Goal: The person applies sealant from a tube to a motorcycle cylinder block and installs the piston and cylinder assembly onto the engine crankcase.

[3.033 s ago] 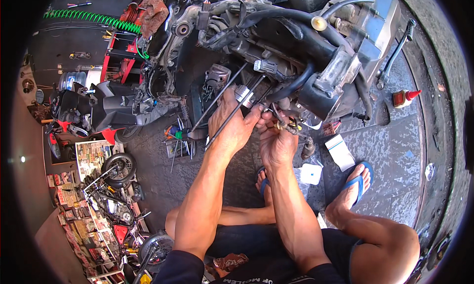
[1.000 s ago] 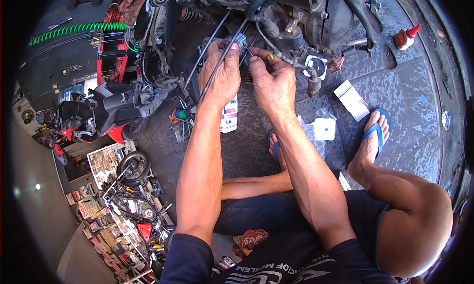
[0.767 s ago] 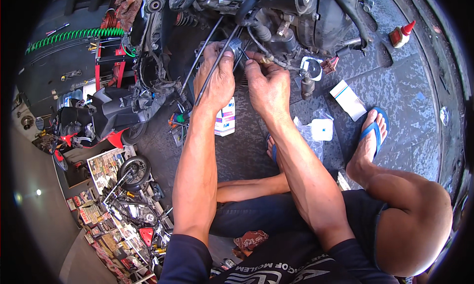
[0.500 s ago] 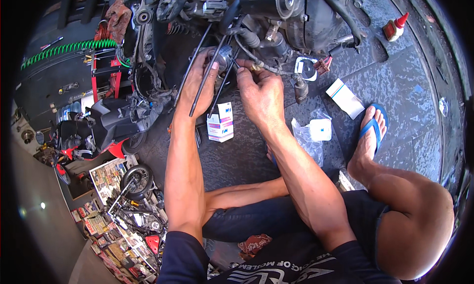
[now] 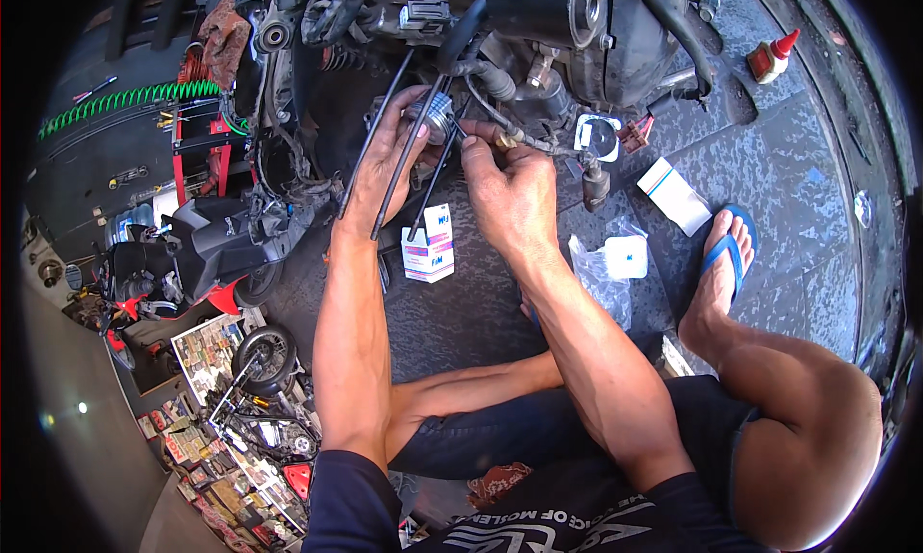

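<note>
Head view: upstretched left hand (image 5: 386, 163) clasps a piston (image 5: 436, 116); palm-down right hand (image 5: 511, 183) apparently pinches a thin rod (image 5: 459, 126).

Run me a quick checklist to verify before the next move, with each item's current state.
1. Left hand holding the round metal part: ok, thumb against it.
2. Right hand close to that part: ok, fingertips beside it.
3. What the right fingertips pinch: cannot tell, too small.
4. Clear view of the left hand: not ok, dark rods cross in front.
5. White box apart from the rods: cannot tell, one tip overlaps it in view.
</note>
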`<action>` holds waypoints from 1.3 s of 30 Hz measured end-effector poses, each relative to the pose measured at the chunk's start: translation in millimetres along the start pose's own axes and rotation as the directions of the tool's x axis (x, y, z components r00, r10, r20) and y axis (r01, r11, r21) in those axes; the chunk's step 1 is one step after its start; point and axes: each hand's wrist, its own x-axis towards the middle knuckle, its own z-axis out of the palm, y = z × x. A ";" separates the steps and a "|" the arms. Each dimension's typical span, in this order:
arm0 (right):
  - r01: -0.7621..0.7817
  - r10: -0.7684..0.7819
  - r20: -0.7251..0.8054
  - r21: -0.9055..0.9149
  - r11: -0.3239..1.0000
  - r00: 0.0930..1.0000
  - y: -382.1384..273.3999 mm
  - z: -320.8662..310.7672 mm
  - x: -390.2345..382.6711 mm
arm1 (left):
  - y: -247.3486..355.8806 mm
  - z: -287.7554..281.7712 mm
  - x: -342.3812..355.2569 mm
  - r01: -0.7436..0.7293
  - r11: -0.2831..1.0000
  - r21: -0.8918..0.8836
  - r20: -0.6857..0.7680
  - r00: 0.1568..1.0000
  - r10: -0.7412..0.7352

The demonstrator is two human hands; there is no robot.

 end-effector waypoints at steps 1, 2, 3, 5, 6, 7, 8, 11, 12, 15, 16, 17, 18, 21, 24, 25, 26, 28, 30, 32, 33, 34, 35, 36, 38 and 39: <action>-0.004 0.004 0.001 -0.005 1.000 1.000 0.2 0.2 0.5 | 0.9 0.9 0.0 0.000 1.000 -0.024 0.001 1.000 0.000; -0.008 0.008 0.003 -0.010 1.000 1.000 -0.9 0.8 0.5 | 0.4 0.5 -0.5 0.000 0.999 -0.044 0.001 1.000 0.000; 0.001 -0.001 -0.008 -0.025 1.000 1.000 -2.2 2.0 -0.2 | -0.3 -0.2 -1.0 0.000 0.998 -0.065 0.002 1.000 0.001; 0.020 -0.022 -0.030 -0.055 0.998 0.999 -5.6 4.3 -2.4 | -2.5 -0.7 -1.2 -0.008 0.995 -0.103 0.006 1.000 0.009; 0.015 -0.017 -0.028 -0.078 0.997 0.999 -7.1 4.8 -3.4 | -4.2 -0.6 -1.1 -0.015 0.993 -0.121 0.009 1.000 0.016; 0.010 -0.012 -0.026 -0.102 0.995 1.000 -8.6 5.3 -4.4 | -4.7 -0.5 -0.8 -0.022 0.990 -0.139 0.012 1.000 0.024; 0.004 -0.007 -0.024 -0.125 0.992 1.000 -10.2 5.4 -4.5 | -3.9 0.3 -0.8 -0.026 0.989 -0.144 0.011 1.000 0.028; -0.015 0.014 -0.013 -0.128 0.992 1.000 -15.6 3.9 -2.3 | -2.1 2.5 -1.4 -0.028 0.985 -0.172 0.002 1.000 0.029; -0.013 0.011 -0.019 -0.133 0.991 1.000 -15.5 3.2 -1.9 | -3.1 2.5 -1.9 -0.024 0.981 -0.191 -0.006 1.000 0.024; -0.025 0.021 -0.029 -0.141 0.990 0.999 -16.6 2.8 -1.5 | -8.2 0.6 -1.5 -0.036 0.983 -0.181 0.007 0.999 0.038; -0.043 0.039 -0.030 -0.142 0.989 0.999 -15.2 1.5 -2.8 | -10.3 -0.2 -1.7 -0.044 0.985 -0.168 0.017 0.999 0.047; -0.053 0.050 -0.028 -0.140 0.989 0.998 -16.9 0.3 -1.9 | -8.7 0.3 -3.9 -0.021 0.984 -0.175 0.006 1.000 0.022; -0.054 0.052 -0.015 -0.163 0.985 0.999 -18.6 -1.0 -0.7 | -8.7 -0.7 -2.3 -0.022 0.985 -0.170 0.015 1.000 0.025; -0.028 0.031 0.009 -0.192 0.981 0.999 -17.0 -2.4 -1.8 | -11.6 -4.2 -0.8 -0.007 0.979 -0.203 0.030 0.999 0.013; 0.009 -0.002 0.045 -0.151 0.988 0.999 -9.4 -4.8 -0.6 | -8.6 -2.5 -1.1 0.013 0.977 -0.214 0.033 0.999 -0.006; 0.006 0.002 0.057 -0.146 0.989 0.998 -8.4 -7.5 -0.5 | -6.4 -0.9 -0.2 0.028 0.968 -0.248 0.045 0.999 -0.017; 0.003 0.008 0.077 -0.137 0.991 0.997 -9.5 -8.2 -1.9 | -15.0 -6.4 0.9 0.035 0.962 -0.269 0.075 0.997 -0.015; -0.039 0.049 0.112 -0.090 0.995 0.992 -1.6 -10.7 -4.8 | -16.4 -9.1 1.4 0.022 0.964 -0.265 0.089 0.996 0.001; 0.001 0.006 0.072 -0.091 0.996 0.997 9.4 -12.6 -10.3 | -19.5 -10.3 1.6 0.006 0.983 -0.184 0.078 0.997 0.009; 0.014 -0.011 0.046 -0.057 0.998 0.999 14.8 -16.3 -16.4 | -22.3 -10.0 2.1 -0.013 0.981 -0.193 0.073 0.997 0.028; 0.006 -0.005 0.044 -0.021 1.000 0.999 15.5 -17.9 -19.7 | -22.5 -9.6 2.0 -0.015 0.980 -0.196 0.066 0.997 0.028; -0.003 0.002 0.044 0.015 1.000 0.999 16.2 -18.3 -22.0 | -22.6 -9.1 2.9 -0.025 0.967 -0.253 0.064 0.997 0.042; 0.039 -0.039 0.027 0.007 0.999 0.999 17.1 -18.4 -24.5 | -22.5 -7.8 2.5 -0.034 0.950 -0.310 0.058 0.997 0.055; 0.054 -0.054 0.030 0.013 0.998 0.998 18.0 -18.3 -25.8 | -22.2 -7.1 2.4 -0.045 0.930 -0.365 0.050 0.996 0.067; 0.084 -0.085 0.038 0.018 0.996 0.996 16.1 -19.8 -27.1 | -21.7 -6.1 4.2 -0.052 0.929 -0.366 0.041 0.997 0.072; 0.053 -0.054 0.047 0.035 0.998 0.997 13.4 -22.0 -28.4 | -21.5 -5.6 5.1 -0.060 0.933 -0.356 0.046 0.996 0.082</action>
